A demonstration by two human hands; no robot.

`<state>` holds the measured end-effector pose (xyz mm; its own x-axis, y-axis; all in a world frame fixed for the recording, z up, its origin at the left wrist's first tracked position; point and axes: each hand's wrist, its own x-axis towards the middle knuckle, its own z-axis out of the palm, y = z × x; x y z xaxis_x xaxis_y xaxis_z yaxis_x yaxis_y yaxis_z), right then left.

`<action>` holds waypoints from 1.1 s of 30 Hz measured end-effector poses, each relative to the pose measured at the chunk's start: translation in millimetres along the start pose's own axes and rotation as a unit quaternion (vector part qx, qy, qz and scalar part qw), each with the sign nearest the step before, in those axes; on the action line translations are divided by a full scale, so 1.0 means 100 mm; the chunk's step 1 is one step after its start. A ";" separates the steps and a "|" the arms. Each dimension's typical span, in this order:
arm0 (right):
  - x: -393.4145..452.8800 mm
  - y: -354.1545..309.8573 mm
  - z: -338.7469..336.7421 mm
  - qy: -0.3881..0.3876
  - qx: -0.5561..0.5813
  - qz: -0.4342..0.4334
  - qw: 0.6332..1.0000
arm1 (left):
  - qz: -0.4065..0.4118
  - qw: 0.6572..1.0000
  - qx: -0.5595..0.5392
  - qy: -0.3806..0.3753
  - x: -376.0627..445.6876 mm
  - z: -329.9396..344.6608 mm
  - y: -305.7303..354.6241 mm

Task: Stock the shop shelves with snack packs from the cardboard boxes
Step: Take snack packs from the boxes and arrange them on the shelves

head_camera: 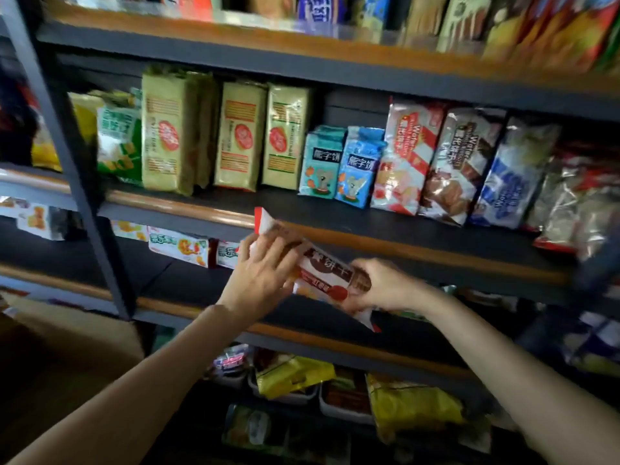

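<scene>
A long white, red and brown snack pack (322, 273) is held tilted in front of the shelving, its upper end at the edge of the middle shelf (419, 250). My left hand (260, 276) lies over its upper left part with fingers wrapped on it. My right hand (385, 285) grips its lower right end. Below it runs a dark, mostly bare shelf (188, 283). A brown cardboard box (60, 360) shows at the lower left.
The middle shelf holds upright packs: beige biscuit packs (240, 135), blue packs (359, 166) and wafer bags (463, 166). Flat packs (177, 245) lie on the lower shelf at left. White bins with yellow packs (292, 374) sit below. A grey upright post (67, 156) stands left.
</scene>
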<state>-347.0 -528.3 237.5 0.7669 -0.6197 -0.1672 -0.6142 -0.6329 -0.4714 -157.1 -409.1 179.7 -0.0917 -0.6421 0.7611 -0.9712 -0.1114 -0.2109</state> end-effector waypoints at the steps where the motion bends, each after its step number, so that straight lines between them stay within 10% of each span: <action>1: -0.06 0.22 0.04 -0.017 0.001 0.014 1.000 | 0.009 1.000 -0.018 -0.003 -0.06 0.15 0.19; 6: -0.36 1.04 0.38 -0.052 -0.003 0.085 0.995 | 0.053 0.987 -0.092 -0.120 -0.25 0.56 0.94; 26: -2.53 3.74 -0.24 0.063 -0.200 0.305 0.929 | 0.178 0.942 -0.203 -0.201 0.70 0.97 3.68; 33: -2.07 5.00 -0.41 0.093 -0.290 0.244 0.921 | 0.072 0.913 -0.173 -0.363 1.05 1.79 5.15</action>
<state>-819.9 -735.1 71.8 0.3612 -0.9306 -0.0599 -0.9148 -0.3660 0.1707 -627.4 -669.1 41.1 -0.1758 -0.9787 0.1063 -0.9834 0.1794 0.0252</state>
